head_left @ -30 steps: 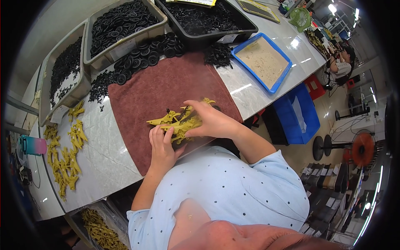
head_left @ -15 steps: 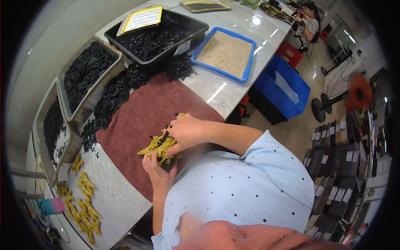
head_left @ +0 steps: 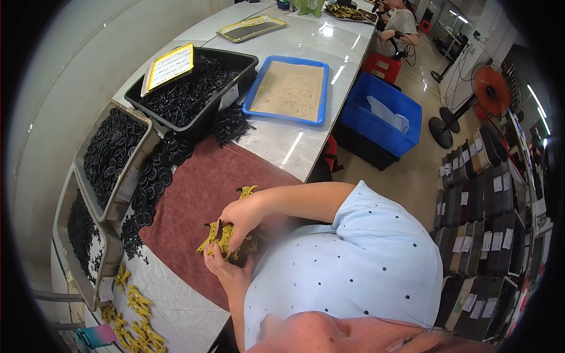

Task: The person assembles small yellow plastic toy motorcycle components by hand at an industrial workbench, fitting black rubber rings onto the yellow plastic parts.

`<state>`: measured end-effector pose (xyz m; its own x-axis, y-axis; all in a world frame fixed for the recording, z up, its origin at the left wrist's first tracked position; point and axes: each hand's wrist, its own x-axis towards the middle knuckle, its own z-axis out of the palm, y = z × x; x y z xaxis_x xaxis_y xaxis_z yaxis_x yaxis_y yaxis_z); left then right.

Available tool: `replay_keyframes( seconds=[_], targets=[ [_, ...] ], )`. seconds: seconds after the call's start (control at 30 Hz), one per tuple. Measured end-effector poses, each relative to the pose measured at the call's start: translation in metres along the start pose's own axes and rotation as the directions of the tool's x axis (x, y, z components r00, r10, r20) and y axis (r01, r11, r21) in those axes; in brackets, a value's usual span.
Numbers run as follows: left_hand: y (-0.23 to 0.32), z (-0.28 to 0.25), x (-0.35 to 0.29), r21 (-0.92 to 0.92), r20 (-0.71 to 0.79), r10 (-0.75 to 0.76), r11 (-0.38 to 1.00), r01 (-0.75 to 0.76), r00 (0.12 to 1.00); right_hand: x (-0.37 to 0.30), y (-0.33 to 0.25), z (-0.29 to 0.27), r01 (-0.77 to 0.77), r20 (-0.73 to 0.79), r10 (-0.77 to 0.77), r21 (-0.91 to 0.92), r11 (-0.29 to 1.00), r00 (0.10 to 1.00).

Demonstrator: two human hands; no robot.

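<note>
Close to my body, over a reddish-brown cloth (head_left: 203,179), both hands meet around a cluster of yellow plastic parts with small black pieces on them. My left hand (head_left: 232,272) has its fingers closed on the lower edge of a yellow plastic part (head_left: 219,240). From above, my right hand (head_left: 246,216) grips the same part, its fingers largely hidden behind the hand. Another yellow part (head_left: 248,191) with a dark tip lies just beyond my right wrist. More yellow pieces (head_left: 249,246) show between the hands and my shirt. Which single pieces the fingertips pinch is hard to make out.
Left of the cloth stand a bin of black wheels (head_left: 115,144) and a bin of small black pieces (head_left: 79,226). Behind is a black tub (head_left: 235,88); a blue-rimmed tray (head_left: 253,97) lies right of it. Loose yellow parts (head_left: 141,306) lie front left. A person (head_left: 400,26) sits far off.
The view has shifted, so the table's things sit differently in the picture. Both hands stay together on the yellow parts; my right hand now sits more directly above the left.
</note>
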<state>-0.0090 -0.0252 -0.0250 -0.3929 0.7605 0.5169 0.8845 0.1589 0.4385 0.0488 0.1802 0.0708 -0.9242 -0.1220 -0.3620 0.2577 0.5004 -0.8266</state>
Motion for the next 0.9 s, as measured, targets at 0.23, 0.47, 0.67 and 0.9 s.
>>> replay_keyframes(
  seconds=[0.23,0.47,0.67,0.9],
  targets=[
    [-0.001,-0.001,-0.001,0.012,-0.002,0.006,1.000,-0.006,1.000,-0.002,0.006,0.004,-0.037,-0.076,0.045,0.105,0.994,0.996],
    [-0.009,0.000,0.005,-0.166,-0.095,0.084,0.981,-0.099,0.992,-0.018,0.022,-0.011,0.073,-0.141,-0.023,0.358,0.931,0.990],
    [-0.012,-0.023,-0.015,-0.045,-0.220,-0.138,0.990,0.131,0.966,-0.070,0.047,-0.086,0.274,-0.518,-0.014,0.429,0.861,0.855],
    [-0.024,-0.020,-0.046,0.240,-0.351,0.005,0.967,0.085,0.936,-0.125,0.178,-0.244,0.295,-0.945,0.132,0.223,0.929,0.299]
  ],
)
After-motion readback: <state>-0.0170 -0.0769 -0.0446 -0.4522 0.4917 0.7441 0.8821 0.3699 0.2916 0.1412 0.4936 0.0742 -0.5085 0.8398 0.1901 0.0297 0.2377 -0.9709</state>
